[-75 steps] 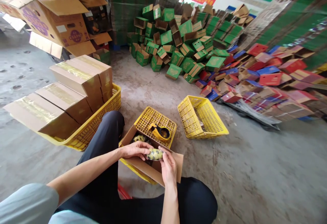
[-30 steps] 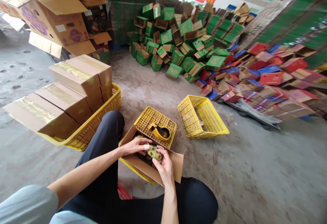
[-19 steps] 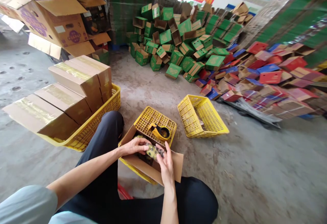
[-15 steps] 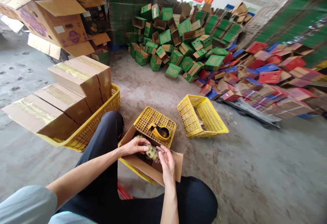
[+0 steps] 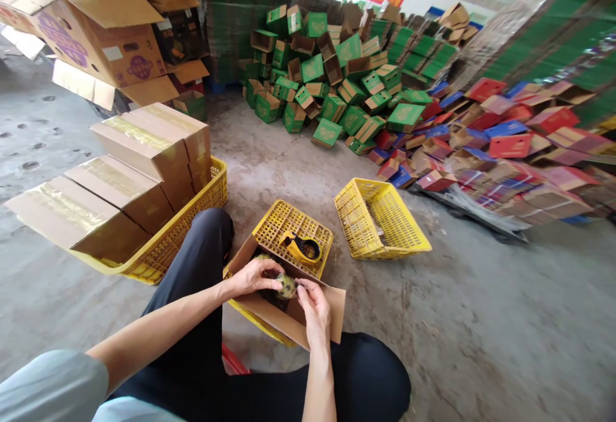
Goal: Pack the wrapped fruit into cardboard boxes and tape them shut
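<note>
Over an open cardboard box [image 5: 269, 310], my left hand [image 5: 260, 276] is closed around the left side of a yellow-green item with dark spots [image 5: 287, 286], which looks like a bagged fruit. The fingertips of my right hand [image 5: 312, 300] pinch its right end, where the bag or wrapping seems gathered. Similar yellow-green items lie inside the box, partly covered by my left hand. The box rests on an upturned yellow crate [image 5: 269, 222], and a yellow-and-black tape dispenser [image 5: 302, 249] sits on the crate just beyond the box.
At left, a yellow crate [image 5: 219, 185] holds several taped cartons [image 5: 139, 136]. Another yellow crate [image 5: 399, 217] stands to the right on the concrete floor. Piles of green boxes [image 5: 327, 133] and red and blue boxes [image 5: 510, 146] lie farther back. My knees flank the box.
My right fingers have drawn together into a pinch at the item's right end. The item has turned slightly and looks rounder and more bunched. My left hand keeps its hold.
</note>
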Tool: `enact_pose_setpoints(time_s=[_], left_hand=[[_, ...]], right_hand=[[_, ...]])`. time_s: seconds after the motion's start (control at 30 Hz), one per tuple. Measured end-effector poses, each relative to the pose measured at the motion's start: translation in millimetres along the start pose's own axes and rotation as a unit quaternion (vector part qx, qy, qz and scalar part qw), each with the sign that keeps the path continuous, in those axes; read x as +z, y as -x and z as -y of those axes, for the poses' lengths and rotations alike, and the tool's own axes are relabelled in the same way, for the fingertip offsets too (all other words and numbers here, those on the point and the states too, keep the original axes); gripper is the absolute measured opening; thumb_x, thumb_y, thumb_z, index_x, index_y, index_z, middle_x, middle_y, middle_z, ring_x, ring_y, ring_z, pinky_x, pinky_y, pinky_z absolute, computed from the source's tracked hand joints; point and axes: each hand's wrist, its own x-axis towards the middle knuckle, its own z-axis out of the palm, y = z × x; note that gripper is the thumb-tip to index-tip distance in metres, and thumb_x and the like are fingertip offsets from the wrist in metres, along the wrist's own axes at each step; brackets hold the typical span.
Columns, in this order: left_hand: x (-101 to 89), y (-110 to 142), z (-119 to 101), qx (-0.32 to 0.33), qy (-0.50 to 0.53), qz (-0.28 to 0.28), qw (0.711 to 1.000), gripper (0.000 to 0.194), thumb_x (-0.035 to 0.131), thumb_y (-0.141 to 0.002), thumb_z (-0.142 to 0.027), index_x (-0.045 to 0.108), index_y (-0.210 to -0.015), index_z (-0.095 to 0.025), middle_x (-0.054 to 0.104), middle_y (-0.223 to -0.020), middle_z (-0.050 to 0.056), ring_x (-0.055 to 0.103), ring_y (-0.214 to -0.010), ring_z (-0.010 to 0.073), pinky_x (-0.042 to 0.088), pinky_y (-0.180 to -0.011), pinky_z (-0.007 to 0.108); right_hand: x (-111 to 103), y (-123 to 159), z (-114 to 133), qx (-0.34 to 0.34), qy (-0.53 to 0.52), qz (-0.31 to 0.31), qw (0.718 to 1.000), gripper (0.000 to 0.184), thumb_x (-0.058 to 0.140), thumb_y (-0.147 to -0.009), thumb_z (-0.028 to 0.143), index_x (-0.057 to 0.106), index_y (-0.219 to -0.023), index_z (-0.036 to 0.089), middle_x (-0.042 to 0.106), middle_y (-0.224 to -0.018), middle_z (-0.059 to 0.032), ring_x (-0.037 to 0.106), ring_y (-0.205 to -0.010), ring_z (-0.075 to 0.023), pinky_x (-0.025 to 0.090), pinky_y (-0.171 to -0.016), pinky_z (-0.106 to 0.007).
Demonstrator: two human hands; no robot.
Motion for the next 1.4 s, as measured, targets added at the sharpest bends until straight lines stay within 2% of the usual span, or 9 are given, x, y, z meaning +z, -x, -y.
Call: enact_pose_setpoints(time_s=[0.17,0.47,0.6,0.7,0.9,1.03,1.2,1.4], left_hand=[[0.4,-1,-1,-0.022,0.049,-0.017,0.998,0.057,0.083,-0.078,-0.064,0.072,-0.109,-0.017,0.073,-0.097,0.005,0.066,-0.086,0.02,0.05,-0.078,0.029],[4.0,-2,3,-0.043,0.137,-0.021,0.989,0.055,0.084,-0.077,-0.062,0.068,-0.097,-0.014,0.069,-0.088,0.004,0.064,-0.08,0.0166,0.048,-0.074,0.027],[5.4,-3,3,-0.051,0.144,-0.019,0.988,0.056,0.082,-0.079,-0.065,0.068,-0.095,-0.013,0.069,-0.079,0.003,0.062,-0.07,0.015,0.047,-0.067,0.026],[5.8,-3,2,-0.067,0.158,-0.013,0.985,0.057,0.079,-0.08,-0.068,0.069,-0.092,-0.013,0.069,-0.074,0.003,0.064,-0.064,0.0152,0.049,-0.064,0.027],[5.9,-2,-3,-0.096,0.154,-0.021,0.983,0.06,0.075,-0.081,-0.07,0.07,-0.09,-0.011,0.07,-0.075,0.004,0.067,-0.06,0.0154,0.048,-0.058,0.025],[7.5,-1,-4,-0.104,0.166,-0.021,0.98,0.061,0.074,-0.082,-0.071,0.067,-0.092,-0.012,0.07,-0.075,0.003,0.067,-0.058,0.015,0.048,-0.056,0.024],[9.1,-2,-2,-0.097,0.176,-0.012,0.98,0.059,0.072,-0.084,-0.071,0.064,-0.088,-0.013,0.066,-0.068,0.001,0.066,-0.055,0.0136,0.046,-0.054,0.022],[10.2,-2,2,-0.094,0.189,-0.003,0.977,0.059,0.07,-0.085,-0.072,0.061,-0.087,-0.014,0.062,-0.065,-0.001,0.063,-0.053,0.0122,0.045,-0.053,0.022]], right_hand=[[1,0,1,0.005,-0.015,-0.013,1.0,0.045,0.085,-0.077,0.057,0.078,-0.106,0.024,0.081,-0.113,-0.0097,0.074,-0.11,-0.0329,0.059,-0.1,-0.049],[0,3,6,0.045,-0.004,-0.031,0.998,0.045,0.086,-0.073,0.062,0.079,-0.096,0.024,0.082,-0.095,-0.0069,0.076,-0.089,-0.0287,0.062,-0.079,-0.039],[0,3,7,0.033,0.008,-0.036,0.999,0.044,0.085,-0.073,0.063,0.078,-0.09,0.023,0.079,-0.083,-0.0049,0.073,-0.077,-0.0252,0.059,-0.069,-0.034],[-1,4,7,0.036,0.0,-0.035,0.999,0.041,0.085,-0.074,0.061,0.076,-0.087,0.023,0.078,-0.08,-0.0035,0.071,-0.074,-0.0235,0.057,-0.066,-0.032],[-1,5,9,0.039,-0.009,-0.037,0.999,0.042,0.085,-0.074,0.062,0.074,-0.081,0.022,0.076,-0.076,-0.0024,0.068,-0.069,-0.022,0.055,-0.062,-0.03],[1,5,11,0.053,-0.027,-0.046,0.997,0.044,0.086,-0.072,0.062,0.072,-0.079,0.021,0.07,-0.07,0.0001,0.061,-0.062,-0.0173,0.048,-0.055,-0.026],[2,5,10,0.067,-0.043,-0.05,0.996,0.044,0.087,-0.072,0.061,0.071,-0.079,0.02,0.066,-0.068,0.002,0.055,-0.06,-0.0142,0.043,-0.054,-0.023],[2,5,9,0.072,-0.037,-0.054,0.995,0.043,0.086,-0.072,0.061,0.071,-0.08,0.021,0.068,-0.07,0.0014,0.058,-0.062,-0.0158,0.043,-0.054,-0.024]])
